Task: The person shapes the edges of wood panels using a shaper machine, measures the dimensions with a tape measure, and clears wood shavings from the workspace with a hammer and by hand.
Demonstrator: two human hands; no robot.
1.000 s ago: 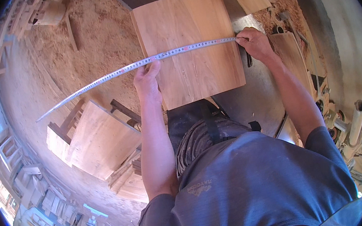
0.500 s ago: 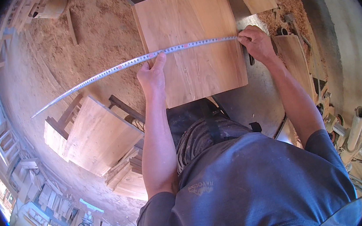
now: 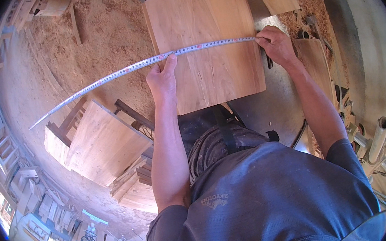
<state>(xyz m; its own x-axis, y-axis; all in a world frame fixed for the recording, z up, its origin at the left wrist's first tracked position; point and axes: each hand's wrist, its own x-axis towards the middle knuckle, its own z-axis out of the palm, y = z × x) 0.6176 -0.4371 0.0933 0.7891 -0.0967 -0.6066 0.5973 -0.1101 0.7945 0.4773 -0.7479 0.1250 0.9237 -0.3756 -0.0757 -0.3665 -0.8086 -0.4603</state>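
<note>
At upper centre, the tape (image 3: 142,64), probably light and springy, suits edge holds, the right hand (image 3: 278,45) pinching its end, the left hand's (image 3: 163,80) grip unclear.

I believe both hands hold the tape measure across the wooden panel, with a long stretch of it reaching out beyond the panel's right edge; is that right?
Not quite: in the head view, the tape measure reaches far beyond the left edge of the wooden panel. The left hand and right hand do hold it across the panel.
</note>
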